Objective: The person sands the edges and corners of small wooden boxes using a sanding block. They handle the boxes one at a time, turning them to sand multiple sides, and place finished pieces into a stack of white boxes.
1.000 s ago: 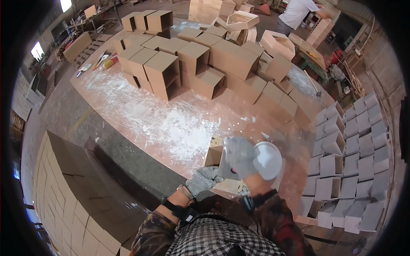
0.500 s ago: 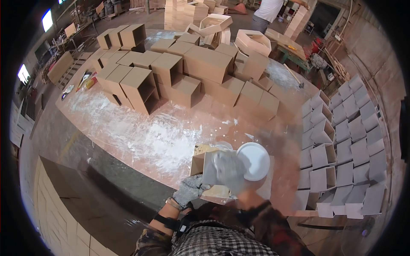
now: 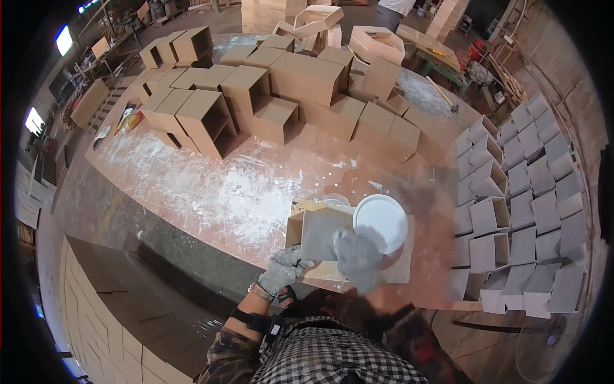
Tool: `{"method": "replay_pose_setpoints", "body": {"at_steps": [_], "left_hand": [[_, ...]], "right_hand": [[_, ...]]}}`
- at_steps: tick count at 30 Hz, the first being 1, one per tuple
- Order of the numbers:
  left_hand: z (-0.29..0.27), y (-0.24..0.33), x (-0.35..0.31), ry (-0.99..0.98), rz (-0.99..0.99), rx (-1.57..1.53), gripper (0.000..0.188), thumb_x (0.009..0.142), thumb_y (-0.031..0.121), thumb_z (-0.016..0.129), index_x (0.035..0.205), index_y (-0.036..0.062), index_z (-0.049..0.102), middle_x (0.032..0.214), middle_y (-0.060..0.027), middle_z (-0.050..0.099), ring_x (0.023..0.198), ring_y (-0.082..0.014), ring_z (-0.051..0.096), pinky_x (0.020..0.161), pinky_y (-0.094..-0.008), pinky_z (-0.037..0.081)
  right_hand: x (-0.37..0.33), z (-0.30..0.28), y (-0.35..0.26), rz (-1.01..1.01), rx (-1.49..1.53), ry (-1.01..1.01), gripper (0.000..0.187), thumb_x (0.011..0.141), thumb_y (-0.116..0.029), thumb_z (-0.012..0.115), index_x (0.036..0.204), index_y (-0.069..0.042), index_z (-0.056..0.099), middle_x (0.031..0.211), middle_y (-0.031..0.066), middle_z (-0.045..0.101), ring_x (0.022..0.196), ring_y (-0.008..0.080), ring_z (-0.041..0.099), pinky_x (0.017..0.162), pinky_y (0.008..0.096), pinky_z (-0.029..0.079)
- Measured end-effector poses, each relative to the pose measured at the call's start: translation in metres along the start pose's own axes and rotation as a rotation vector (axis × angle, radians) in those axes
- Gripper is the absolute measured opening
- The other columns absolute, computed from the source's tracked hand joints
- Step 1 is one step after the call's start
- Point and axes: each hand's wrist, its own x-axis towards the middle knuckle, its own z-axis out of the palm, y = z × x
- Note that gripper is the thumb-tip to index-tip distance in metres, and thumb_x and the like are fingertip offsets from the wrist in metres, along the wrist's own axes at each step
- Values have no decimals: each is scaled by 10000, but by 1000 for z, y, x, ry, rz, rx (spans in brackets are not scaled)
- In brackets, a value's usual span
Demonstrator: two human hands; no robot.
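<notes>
1. the grey-topped box (image 3: 320, 232) lies just below the middle of the frame, its open end facing left.
2. the gloved left hand (image 3: 281, 269) touches its lower left corner; i cannot tell whether the fingers clamp it.
3. the gloved right hand (image 3: 357, 259), blurred, is at its right side; i cannot tell how its fingers stand.
4. a white tub (image 3: 385, 217) is just right.
5. brown boxes (image 3: 304, 77) cover the upper middle.
</notes>
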Motion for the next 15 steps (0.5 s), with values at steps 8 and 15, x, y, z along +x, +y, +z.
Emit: {"method": "replay_pose_setpoints", "body": {"at_steps": [8,15], "left_hand": [[2,-1,-3,-37,-110,33,300,859,308,640,1056,82,630,937,-177,643,869,-379,612,744,-442,492],[4,7,2,-14,25,65,335,875,362,604,1098,114,635,995,-145,652,923,-349,616,787,-419,491]], "right_hand": [[-39,-24,-1,-86,209,23,234,761,-103,592,988,-83,641,850,94,600,747,250,593,634,397,482],[41,17,34,-154,98,103,244,741,-53,577,974,-85,641,945,70,611,866,262,581,757,381,480]]}}
